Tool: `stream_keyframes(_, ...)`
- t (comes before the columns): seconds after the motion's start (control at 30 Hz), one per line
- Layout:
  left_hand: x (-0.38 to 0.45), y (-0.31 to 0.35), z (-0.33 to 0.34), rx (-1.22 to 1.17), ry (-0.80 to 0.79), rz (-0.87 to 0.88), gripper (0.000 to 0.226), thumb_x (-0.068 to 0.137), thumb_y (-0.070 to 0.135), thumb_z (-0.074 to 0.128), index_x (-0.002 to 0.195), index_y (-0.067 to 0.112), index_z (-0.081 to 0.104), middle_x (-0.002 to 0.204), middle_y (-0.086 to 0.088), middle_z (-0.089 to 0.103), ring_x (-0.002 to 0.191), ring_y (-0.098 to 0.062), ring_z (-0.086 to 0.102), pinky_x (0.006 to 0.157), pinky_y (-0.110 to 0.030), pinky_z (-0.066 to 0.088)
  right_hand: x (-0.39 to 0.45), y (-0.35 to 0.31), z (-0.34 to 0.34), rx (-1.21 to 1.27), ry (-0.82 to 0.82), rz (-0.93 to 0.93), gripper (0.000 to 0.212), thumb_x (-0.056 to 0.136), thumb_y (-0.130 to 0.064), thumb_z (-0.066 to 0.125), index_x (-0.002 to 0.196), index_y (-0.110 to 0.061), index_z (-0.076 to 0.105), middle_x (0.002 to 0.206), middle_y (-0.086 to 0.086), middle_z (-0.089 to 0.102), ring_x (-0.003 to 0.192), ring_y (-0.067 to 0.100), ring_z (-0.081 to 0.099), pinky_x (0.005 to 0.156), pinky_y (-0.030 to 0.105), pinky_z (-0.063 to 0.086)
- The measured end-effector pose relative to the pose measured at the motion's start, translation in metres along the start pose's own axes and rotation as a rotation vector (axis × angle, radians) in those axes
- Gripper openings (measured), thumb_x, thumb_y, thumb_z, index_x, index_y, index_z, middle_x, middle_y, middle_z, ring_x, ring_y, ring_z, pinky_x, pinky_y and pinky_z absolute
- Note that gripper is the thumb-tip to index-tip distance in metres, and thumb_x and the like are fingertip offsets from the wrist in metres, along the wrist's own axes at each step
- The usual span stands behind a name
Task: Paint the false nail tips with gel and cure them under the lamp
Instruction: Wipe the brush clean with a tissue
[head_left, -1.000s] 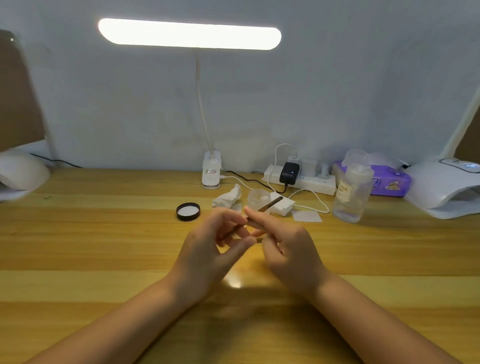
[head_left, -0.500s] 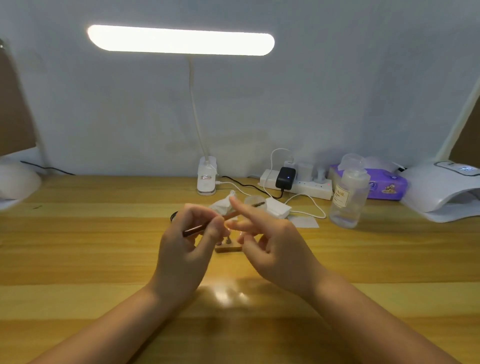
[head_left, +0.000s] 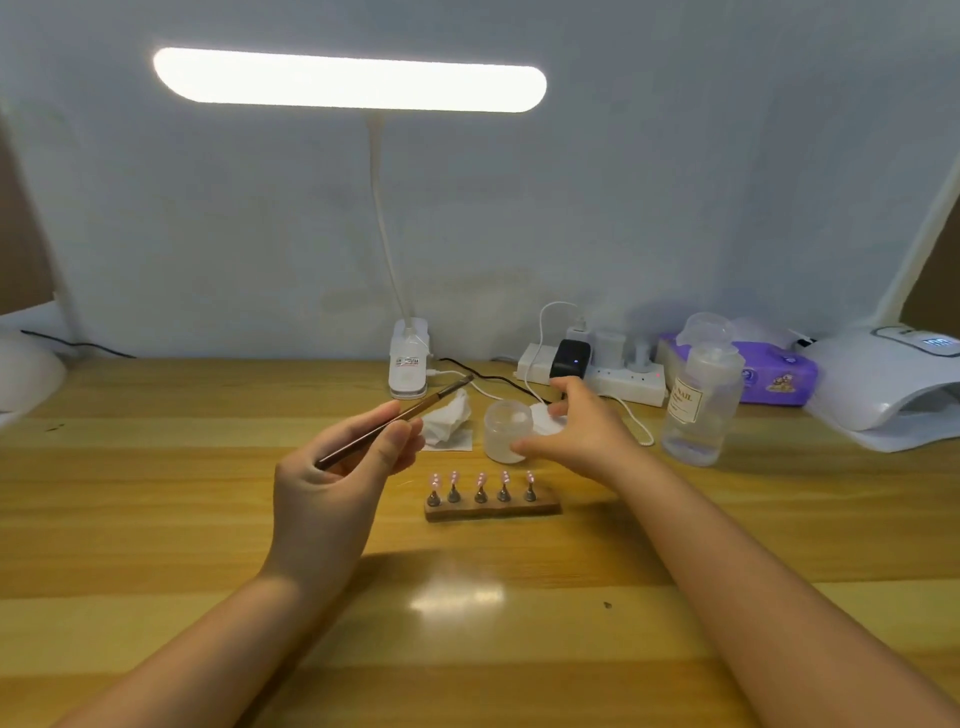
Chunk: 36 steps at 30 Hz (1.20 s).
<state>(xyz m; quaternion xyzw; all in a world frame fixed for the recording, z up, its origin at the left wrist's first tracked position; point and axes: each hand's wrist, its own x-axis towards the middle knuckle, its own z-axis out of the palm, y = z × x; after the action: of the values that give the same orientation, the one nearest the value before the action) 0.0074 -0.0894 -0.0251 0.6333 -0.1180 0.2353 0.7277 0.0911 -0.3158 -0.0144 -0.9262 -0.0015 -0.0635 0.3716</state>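
Just one view here, a wide-angle cam on the person's head, looking forward and a bit down across the wooden tabletop toward the grey wall. Both forearms come in from the bottom corners, so the lens sits right above and behind them, pretty close. The left hand and right hand land about mid-frame, with the nail tip stand just below center. The desk lamp bar is up top, the curing lamp at the right edge. Straight lines bow near the edges. No second view to overlap.
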Motion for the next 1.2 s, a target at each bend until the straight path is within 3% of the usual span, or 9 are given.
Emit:
stream_keyframes(0.27, 0.002, -0.004, -0.001, 0.15, -0.004, 0.034, 0.03, 0.081, 0.03, 0.065, 0.11, 0.022, 0.068, 0.091, 0.007, 0.076, 0.084, -0.011, 0.072, 0.07, -0.015, 0.055, 0.007, -0.002, 0.015, -0.066, 0.008, -0.05, 0.097, 0.065, -0.044, 0.083, 0.145, -0.024, 0.031, 0.127, -0.004, 0.056, 0.125, 0.022, 0.045, 0.1, 0.043, 0.045)
stream_keyframes(0.5, 0.005, 0.004, 0.0, 0.084, 0.04, 0.003, 0.026, 0.078, 0.028, 0.07, 0.104, 0.022, 0.072, 0.087, 0.002, 0.077, 0.078, -0.014, 0.073, 0.064, -0.016, 0.055, -0.003, -0.008, 0.015, -0.017, 0.118, -0.137, 0.089, 0.066, -0.037, 0.084, 0.14, -0.025, 0.036, 0.114, -0.009, 0.058, 0.117, 0.018, 0.048, 0.097, 0.038, 0.047)
stream_keyframes(0.63, 0.013, 0.022, -0.002, -0.068, 0.074, -0.029, 0.021, 0.075, 0.025, 0.075, 0.096, 0.02, 0.077, 0.087, -0.007, 0.076, 0.075, -0.022, 0.073, 0.06, -0.021, 0.056, -0.013, -0.021, -0.003, 0.046, 0.207, -0.261, 0.086, 0.065, -0.031, 0.084, 0.137, -0.025, 0.037, 0.109, -0.009, 0.05, 0.107, 0.015, 0.051, 0.085, 0.03, 0.049)
stream_keyframes(0.73, 0.015, 0.034, -0.001, -0.051, 0.056, 0.034, 0.018, 0.076, 0.028, 0.075, 0.094, 0.023, 0.077, 0.086, -0.006, 0.076, 0.074, -0.021, 0.073, 0.063, -0.022, 0.057, -0.024, -0.029, -0.012, 0.032, 0.227, -0.347, 0.088, 0.064, -0.029, 0.084, 0.138, -0.026, 0.035, 0.111, -0.007, 0.049, 0.101, 0.012, 0.051, 0.081, 0.029, 0.052)
stream_keyframes(0.83, 0.014, 0.036, 0.001, 0.024, 0.057, 0.103, 0.011, 0.083, 0.021, 0.074, 0.086, 0.031, 0.076, 0.079, 0.0, 0.075, 0.074, -0.017, 0.072, 0.064, -0.018, 0.055, -0.036, -0.024, -0.015, 0.033, 0.235, -0.418, 0.09, 0.064, -0.026, 0.085, 0.138, -0.029, 0.034, 0.112, -0.008, 0.046, 0.098, 0.008, 0.05, 0.077, 0.019, 0.05)
stream_keyframes(1.03, 0.001, 0.043, 0.01, 0.119, -0.112, 0.157, 0.018, 0.078, 0.029, 0.073, 0.092, 0.04, 0.075, 0.088, 0.006, 0.074, 0.084, -0.013, 0.07, 0.071, -0.018, 0.056, -0.055, 0.001, -0.007, 0.198, 0.341, -0.392, 0.084, 0.069, -0.028, 0.085, 0.135, -0.038, 0.034, 0.115, -0.017, 0.05, 0.106, 0.0, 0.053, 0.074, 0.012, 0.046)
stream_keyframes(1.2, -0.007, 0.054, 0.017, 0.178, -0.147, 0.264, 0.017, 0.079, 0.034, 0.065, 0.092, 0.025, 0.07, 0.083, 0.008, 0.074, 0.075, -0.009, 0.072, 0.066, -0.015, 0.056, -0.055, 0.003, -0.007, 0.211, 0.362, -0.421, 0.086, 0.069, -0.029, 0.085, 0.137, -0.036, 0.032, 0.113, -0.022, 0.05, 0.106, -0.002, 0.053, 0.075, 0.006, 0.045)
